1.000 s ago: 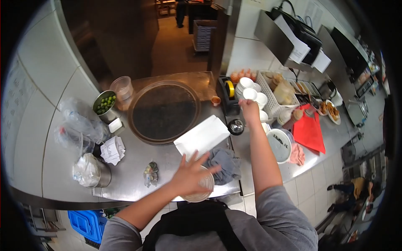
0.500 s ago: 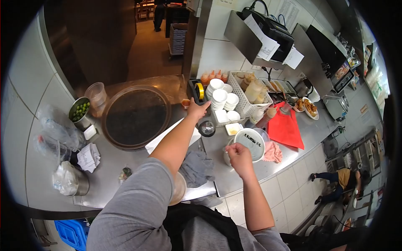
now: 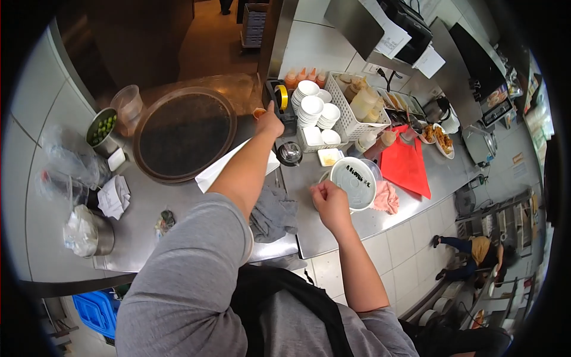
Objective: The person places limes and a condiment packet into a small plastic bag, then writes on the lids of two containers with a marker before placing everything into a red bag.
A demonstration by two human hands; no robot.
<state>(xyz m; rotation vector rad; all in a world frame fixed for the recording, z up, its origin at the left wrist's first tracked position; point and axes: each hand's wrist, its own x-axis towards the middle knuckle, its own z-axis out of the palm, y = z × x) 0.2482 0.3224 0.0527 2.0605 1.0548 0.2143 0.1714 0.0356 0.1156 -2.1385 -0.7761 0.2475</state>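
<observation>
My left hand [image 3: 270,125] reaches across the counter with one finger stretched forward. It is beside a black tape dispenser [image 3: 288,122] with a yellow core and close to a small cup of orange sauce [image 3: 259,112]. The hand looks open; some of its fingers are hidden. My right hand [image 3: 332,202] is closed in a pinch at the left edge of a white tub [image 3: 352,183], whose lid has black handwriting. Whatever the pinch holds, if anything, is too small to name. Under my left forearm lies a white paper-like piece [image 3: 208,175].
A large round tray [image 3: 140,140] lies at left, near a metal pot of green fruit [image 3: 104,128]. White bowls [image 3: 310,107] are stacked before a white basket of bottles [image 3: 351,122]. A grey cloth [image 3: 276,217] and red sheet [image 3: 404,160] lie closer. Another person [image 3: 479,250] works at far right.
The view has tipped, so the counter sits higher in the picture. My left hand has turned, its finger now pointing forward along the dispenser. My right hand keeps its pinch by the tub.
</observation>
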